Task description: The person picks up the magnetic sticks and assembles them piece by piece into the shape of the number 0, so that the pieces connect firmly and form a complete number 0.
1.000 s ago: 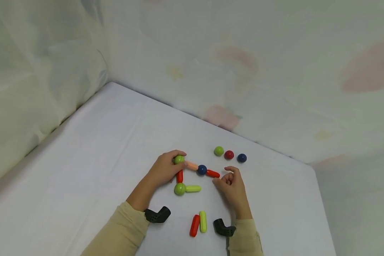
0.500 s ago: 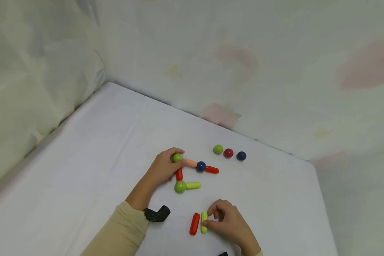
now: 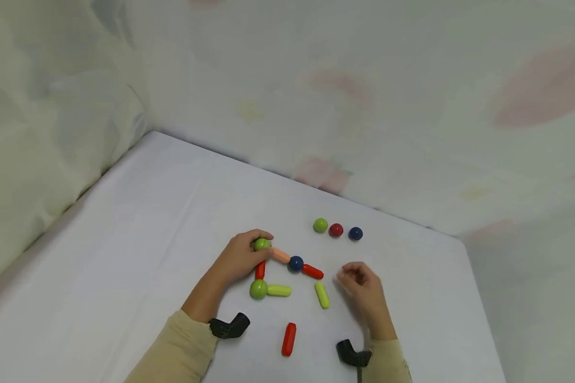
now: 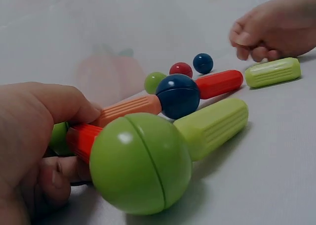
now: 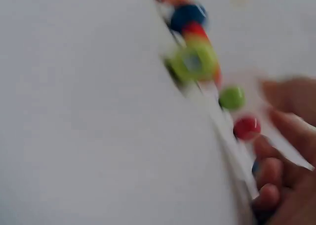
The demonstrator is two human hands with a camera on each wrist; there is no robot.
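Two hands work: left hand (image 3: 239, 258) grasps a green ball (image 3: 261, 244); right hand (image 3: 361, 287), loosely curled and holding nothing, sits beside the green stick (image 3: 322, 294), with open desk (image 3: 431, 298) rightward.

The right hand (image 3: 364, 290) has carried the yellow-green stick (image 3: 322, 294) away from the red stick (image 3: 288, 339), laid it just below the chain's red end piece (image 3: 312, 272), then let go.
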